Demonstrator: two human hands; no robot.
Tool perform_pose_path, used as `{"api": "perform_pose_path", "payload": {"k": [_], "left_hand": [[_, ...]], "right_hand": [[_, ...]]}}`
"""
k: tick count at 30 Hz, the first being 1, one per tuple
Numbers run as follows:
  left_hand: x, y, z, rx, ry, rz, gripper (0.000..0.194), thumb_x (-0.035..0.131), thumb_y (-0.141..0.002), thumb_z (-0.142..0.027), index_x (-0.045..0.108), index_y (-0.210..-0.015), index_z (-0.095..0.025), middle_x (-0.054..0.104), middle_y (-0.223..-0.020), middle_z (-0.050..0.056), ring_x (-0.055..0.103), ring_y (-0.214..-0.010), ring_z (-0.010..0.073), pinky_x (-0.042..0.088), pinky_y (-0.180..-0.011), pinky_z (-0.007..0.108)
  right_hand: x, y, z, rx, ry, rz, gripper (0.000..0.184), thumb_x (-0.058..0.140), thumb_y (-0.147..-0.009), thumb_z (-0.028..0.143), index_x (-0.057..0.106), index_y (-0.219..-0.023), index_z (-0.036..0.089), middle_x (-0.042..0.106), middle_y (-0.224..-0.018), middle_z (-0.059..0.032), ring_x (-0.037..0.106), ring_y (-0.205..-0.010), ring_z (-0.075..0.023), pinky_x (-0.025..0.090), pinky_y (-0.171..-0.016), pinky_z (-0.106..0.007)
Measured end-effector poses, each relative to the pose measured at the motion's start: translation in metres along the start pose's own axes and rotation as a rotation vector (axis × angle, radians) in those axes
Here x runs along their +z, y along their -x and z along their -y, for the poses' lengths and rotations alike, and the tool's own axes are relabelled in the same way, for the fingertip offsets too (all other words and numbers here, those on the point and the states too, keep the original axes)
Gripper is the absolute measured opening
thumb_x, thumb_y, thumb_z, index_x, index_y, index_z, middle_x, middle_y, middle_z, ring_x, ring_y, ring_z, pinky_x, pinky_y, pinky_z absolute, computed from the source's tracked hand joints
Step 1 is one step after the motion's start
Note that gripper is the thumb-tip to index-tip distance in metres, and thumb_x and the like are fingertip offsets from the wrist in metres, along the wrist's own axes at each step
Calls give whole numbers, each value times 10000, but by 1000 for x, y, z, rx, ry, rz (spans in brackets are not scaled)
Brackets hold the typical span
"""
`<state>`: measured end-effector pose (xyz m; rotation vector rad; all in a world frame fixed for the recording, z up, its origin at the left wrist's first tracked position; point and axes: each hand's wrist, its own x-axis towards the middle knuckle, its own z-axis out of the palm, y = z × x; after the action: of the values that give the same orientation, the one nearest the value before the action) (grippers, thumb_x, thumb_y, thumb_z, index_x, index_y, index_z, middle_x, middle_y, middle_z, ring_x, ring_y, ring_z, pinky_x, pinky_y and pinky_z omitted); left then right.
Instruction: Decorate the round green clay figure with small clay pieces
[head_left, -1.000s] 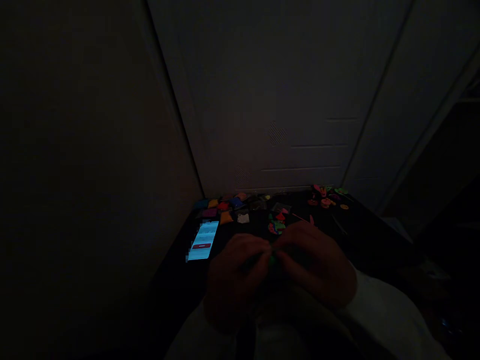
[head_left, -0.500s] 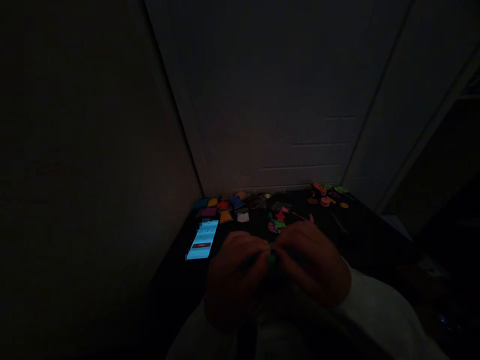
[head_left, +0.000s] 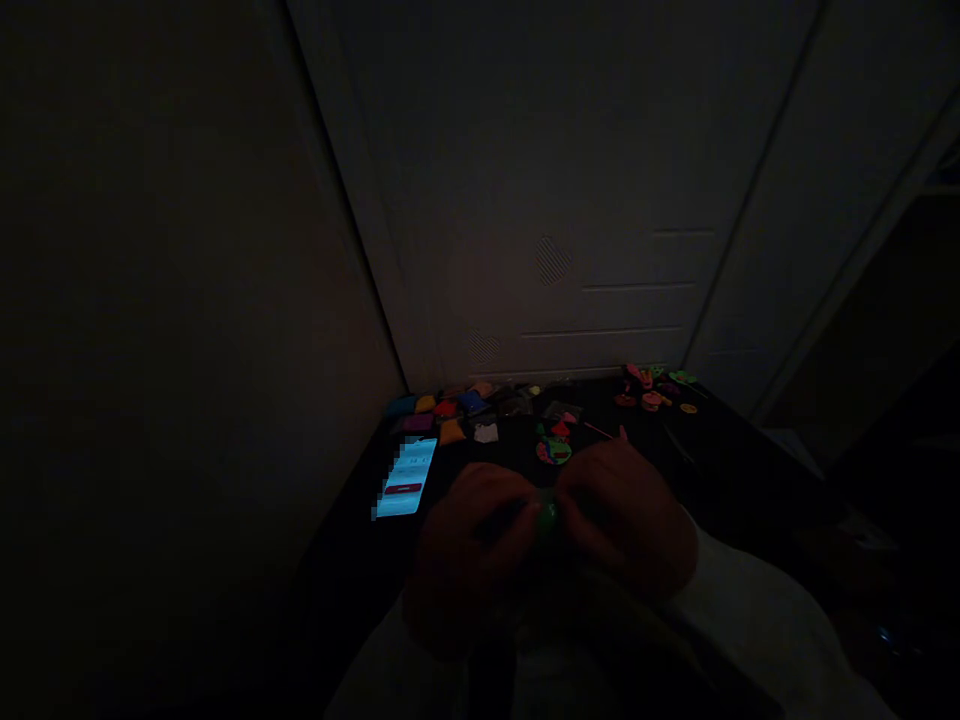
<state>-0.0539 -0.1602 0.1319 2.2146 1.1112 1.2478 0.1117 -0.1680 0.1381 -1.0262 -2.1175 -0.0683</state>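
Observation:
In the dim head view, a small glossy green lump [head_left: 548,516], which looks like modelling clay, sits between my two hands. My left hand [head_left: 469,545] is closed, with thumb and fingertips pinching the lump's left side. From the other side my right hand [head_left: 634,520] pinches it too, fingers curled. Just beyond the hands lies a round, colourful clay piece [head_left: 553,452] in green, blue and pink, with a red pointed part [head_left: 561,428] at its top. A thin pink stick [head_left: 598,431] rests behind my right hand.
A lit phone [head_left: 409,480] lies left on the dark table [head_left: 352,520]. Packets of coloured clay, among them an orange packet [head_left: 451,432] and a white packet [head_left: 486,432], line the back left. Small clay figures [head_left: 651,401] stand back right. A pale panelled wall [head_left: 600,200] rises behind.
The fingertips have parted slightly, and more of the green lump shows between them. Both hands stay in nearly the same place. The things on the table have not moved.

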Motion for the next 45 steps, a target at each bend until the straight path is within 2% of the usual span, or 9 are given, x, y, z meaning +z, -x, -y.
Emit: {"api": "perform_pose_path", "payload": {"k": [4, 8, 11, 15, 23, 32, 40, 45], "left_hand": [[-2, -2, 1, -49, 24, 52, 79, 532, -711, -209, 598, -734, -171, 596, -774, 2, 542, -775, 104, 424, -712, 212], [-4, -3, 3, -218, 102, 48, 108, 522, -725, -263, 599, -727, -187, 599, -792, -15, 547, -742, 91, 418, -678, 188], [-4, -3, 2, -323, 163, 56, 135, 516, -727, -300, 597, -725, -192, 602, -779, -23, 546, -701, 84, 416, -630, 176], [-4, -3, -1, -356, 155, 49, 135, 517, -725, -299, 592, -723, -188, 601, -761, -24, 543, -698, 85, 412, -623, 172], [-6, -3, 2, -221, 41, 77, 107, 531, -718, -269, 602, -748, -195, 593, -826, -11, 540, -782, 101, 414, -697, 196], [-7, -2, 1, 177, -118, 4, 52, 530, -717, -164, 558, -758, -180, 592, -770, -4, 503, -796, 106, 413, -739, 236], [2, 0, -3, 137, -182, 2, 49, 495, -739, -157, 533, -758, -181, 566, -781, 1, 472, -803, 117, 383, -741, 264], [1, -1, -4, 105, -149, 27, 44, 491, -746, -159, 524, -763, -182, 557, -781, -4, 470, -795, 107, 383, -737, 249]], "right_hand": [[1, 3, -3, 44, -175, 32, 97, 456, -739, 157, 537, -793, 147, 557, -751, -31, 490, -739, -122, 365, -694, -267], [-3, 7, -8, 188, -348, 52, 133, 480, -765, 228, 545, -866, 172, 565, -787, -15, 511, -741, -90, 392, -680, -212], [-7, 8, -10, 220, -368, 97, 104, 494, -754, 234, 551, -813, 171, 561, -767, -8, 511, -720, -87, 396, -660, -205], [-8, 5, -7, 194, -331, 113, 71, 478, -750, 195, 533, -783, 163, 547, -744, -3, 497, -704, -82, 390, -652, -205], [-5, 7, -4, 124, -242, 40, 50, 470, -744, 157, 502, -781, 162, 531, -737, 1, 481, -708, -81, 383, -663, -210], [-7, 6, -2, 0, -112, 44, 140, 483, -751, 179, 526, -884, 175, 546, -842, -19, 478, -806, -118, 374, -716, -269], [-4, 5, 1, -1, 32, 28, 103, 457, -760, 224, 527, -799, 161, 554, -790, -20, 479, -765, -132, 344, -699, -297], [-1, 4, -1, -5, 20, 20, 92, 460, -755, 216, 524, -798, 164, 560, -794, -11, 480, -765, -128, 330, -702, -298]]}}
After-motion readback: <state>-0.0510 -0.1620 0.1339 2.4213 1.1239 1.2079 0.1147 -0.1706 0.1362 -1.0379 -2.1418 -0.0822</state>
